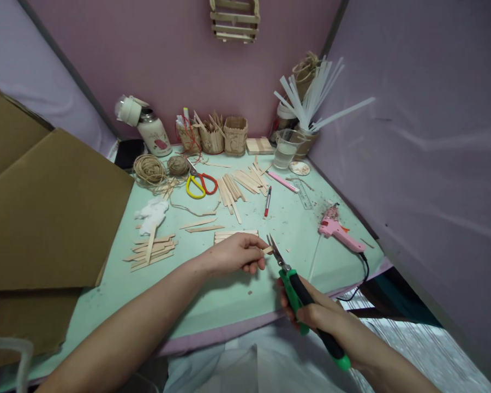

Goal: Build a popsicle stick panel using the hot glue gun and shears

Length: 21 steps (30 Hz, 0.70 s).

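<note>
My left hand (239, 254) pinches a short wooden craft stick (267, 250) whose end points right. Around the handles of green-and-black snips (298, 297) my right hand (317, 311) is closed. The snips' narrow blades are at the end of the stick; whether they touch it I cannot tell. Just behind my left hand lies a row of craft sticks (236, 234) side by side, partly hidden by the hand. A red-capped pen (267, 202) rests beyond the blades.
A pink glue gun (341, 233) with a black cord lies at right. Red-and-yellow scissors (200, 183), loose sticks (229, 194) and twine (150, 169) are farther back. A water cup (285, 153) stands at the back right. Large cardboard (57, 213) leans at left.
</note>
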### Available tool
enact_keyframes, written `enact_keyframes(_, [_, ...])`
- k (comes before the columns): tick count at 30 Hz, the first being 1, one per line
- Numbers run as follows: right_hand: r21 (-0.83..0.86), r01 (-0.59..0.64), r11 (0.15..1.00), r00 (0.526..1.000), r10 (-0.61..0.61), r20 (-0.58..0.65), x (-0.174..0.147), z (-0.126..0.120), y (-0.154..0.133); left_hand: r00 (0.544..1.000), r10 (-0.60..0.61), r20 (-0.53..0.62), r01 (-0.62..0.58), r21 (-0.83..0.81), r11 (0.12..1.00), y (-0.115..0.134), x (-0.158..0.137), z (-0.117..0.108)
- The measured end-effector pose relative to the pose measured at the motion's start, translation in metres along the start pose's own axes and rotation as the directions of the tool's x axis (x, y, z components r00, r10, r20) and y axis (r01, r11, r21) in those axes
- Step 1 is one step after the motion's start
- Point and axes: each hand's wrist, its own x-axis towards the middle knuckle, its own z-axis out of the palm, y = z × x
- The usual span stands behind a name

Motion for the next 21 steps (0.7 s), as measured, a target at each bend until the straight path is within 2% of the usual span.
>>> enact_keyframes(7, [0.015, -0.025, 1.000, 1.000, 0.025, 0.003, 0.001, -0.002, 0.003, 1.000, -0.025, -0.004, 0.025, -0.019, 1.000, 0.003, -0.001, 0.001])
enact_keyframes(14, [-0.009, -0.031, 0.999, 0.998, 0.031, 0.053, 0.004, -0.006, 0.013, 0.998, -0.032, 0.049, 0.034, -0.052, 0.998, 0.000, 0.001, 0.002])
enact_keyframes(21, [-0.057, 0.008, 0.998, 1.000, -0.007, 0.010, -0.010, -0.011, 0.029, 0.991, -0.072, 0.114, 0.086, -0.127, 0.988, -0.001, 0.003, 0.011])
